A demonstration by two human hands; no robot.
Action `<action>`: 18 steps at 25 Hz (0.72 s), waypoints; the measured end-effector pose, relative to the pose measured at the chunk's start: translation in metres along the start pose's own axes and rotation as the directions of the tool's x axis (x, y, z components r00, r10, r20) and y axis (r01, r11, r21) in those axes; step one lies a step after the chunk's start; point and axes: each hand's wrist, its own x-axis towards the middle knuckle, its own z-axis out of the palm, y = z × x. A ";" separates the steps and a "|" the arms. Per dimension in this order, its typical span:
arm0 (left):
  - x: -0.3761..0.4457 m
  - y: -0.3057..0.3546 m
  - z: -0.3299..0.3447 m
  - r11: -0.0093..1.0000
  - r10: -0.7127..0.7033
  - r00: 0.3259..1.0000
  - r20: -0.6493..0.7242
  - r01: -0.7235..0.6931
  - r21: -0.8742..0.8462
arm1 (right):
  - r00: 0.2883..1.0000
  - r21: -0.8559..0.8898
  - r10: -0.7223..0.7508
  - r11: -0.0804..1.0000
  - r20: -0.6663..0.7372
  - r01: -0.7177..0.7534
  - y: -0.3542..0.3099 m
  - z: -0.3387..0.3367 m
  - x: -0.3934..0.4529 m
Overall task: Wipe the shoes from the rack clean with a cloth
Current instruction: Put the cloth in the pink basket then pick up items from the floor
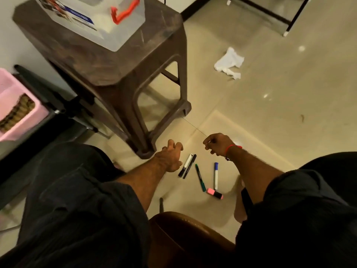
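A crumpled white cloth [229, 63] lies on the tiled floor at the upper right, far from both hands. No shoes are in view. My left hand [172, 157] hangs low over the floor beside the stool's front leg, fingers loosely curled, holding nothing. It is just left of two black-and-white markers [187, 165]. My right hand [216, 144], with a red thread at the wrist, hovers a little further out with its fingers loosely curled downward and nothing in it.
A brown plastic stool [116, 74] with a clear box [92, 18] on top stands at the left. More pens [216, 176] and a pink highlighter [214, 193] lie between my knees. A black rack holding a pink basket [15, 105] is at the far left. A black metal frame [286, 20] stands at the top right.
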 end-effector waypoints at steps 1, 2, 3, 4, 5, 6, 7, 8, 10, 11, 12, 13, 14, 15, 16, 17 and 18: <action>0.010 0.002 0.009 1.000 -0.017 1.000 0.006 0.017 -0.022 | 1.000 -0.002 0.031 1.000 0.007 -0.031 0.010 0.006 0.007; 0.020 0.004 0.018 0.998 -0.042 0.999 0.017 0.043 -0.049 | 0.999 0.001 0.051 0.999 0.018 -0.052 0.019 0.014 0.018; 0.030 0.005 0.027 0.994 -0.072 0.997 0.025 0.074 -0.076 | 0.998 0.016 0.064 0.998 0.021 -0.064 0.024 0.021 0.028; 0.039 0.007 0.036 0.990 -0.102 0.994 0.033 0.105 -0.095 | 0.997 0.040 0.074 0.996 0.021 -0.074 0.029 0.028 0.038; 0.048 0.007 0.046 0.985 -0.129 0.991 0.042 0.133 -0.114 | 0.996 0.055 0.084 0.995 0.024 -0.085 0.033 0.035 0.047; 0.056 0.006 0.055 0.979 -0.150 0.988 0.045 0.155 -0.130 | 0.995 0.066 0.098 0.993 0.027 -0.100 0.038 0.043 0.056; 0.067 0.005 0.065 0.973 -0.175 0.984 0.047 0.180 -0.148 | 0.993 0.077 0.119 0.990 0.026 -0.120 0.045 0.050 0.065; 0.076 0.001 0.075 0.965 -0.205 0.978 0.046 0.209 -0.157 | 0.990 0.094 0.142 0.985 0.019 -0.143 0.053 0.058 0.074; 0.090 -0.009 0.096 0.950 -0.267 0.962 0.056 0.273 -0.150 | 0.980 0.128 0.197 0.972 0.002 -0.196 0.070 0.075 0.089; 0.095 -0.014 0.106 0.942 -0.298 0.952 0.064 0.304 -0.144 | 0.974 0.140 0.225 0.965 -0.001 -0.223 0.078 0.084 0.095; 0.100 -0.018 0.118 0.933 -0.323 0.943 0.078 0.331 -0.138 | 0.966 0.152 0.257 0.955 0.002 -0.254 0.087 0.093 0.101; 0.104 -0.022 0.128 0.929 -0.337 0.937 0.089 0.346 -0.133 | 0.958 0.160 0.285 0.946 0.005 -0.282 0.093 0.102 0.106; 0.108 -0.025 0.137 0.929 -0.339 0.936 0.096 0.349 -0.124 | 0.951 0.167 0.308 0.937 0.013 -0.306 0.098 0.111 0.111; 0.111 -0.027 0.144 0.931 -0.336 0.936 0.100 0.347 -0.114 | 0.945 0.168 0.326 0.931 0.022 -0.325 0.101 0.119 0.115; 0.115 -0.028 0.149 0.934 -0.332 0.938 0.101 0.342 -0.100 | 0.940 0.174 0.341 0.924 0.027 -0.340 0.104 0.127 0.119; 0.121 -0.028 0.154 0.938 -0.328 0.939 0.105 0.337 -0.084 | 0.934 0.176 0.355 0.918 0.037 -0.356 0.106 0.134 0.125; 0.126 -0.029 0.159 0.940 -0.325 0.939 0.109 0.333 -0.066 | 0.930 0.179 0.365 0.913 0.049 -0.368 0.108 0.142 0.129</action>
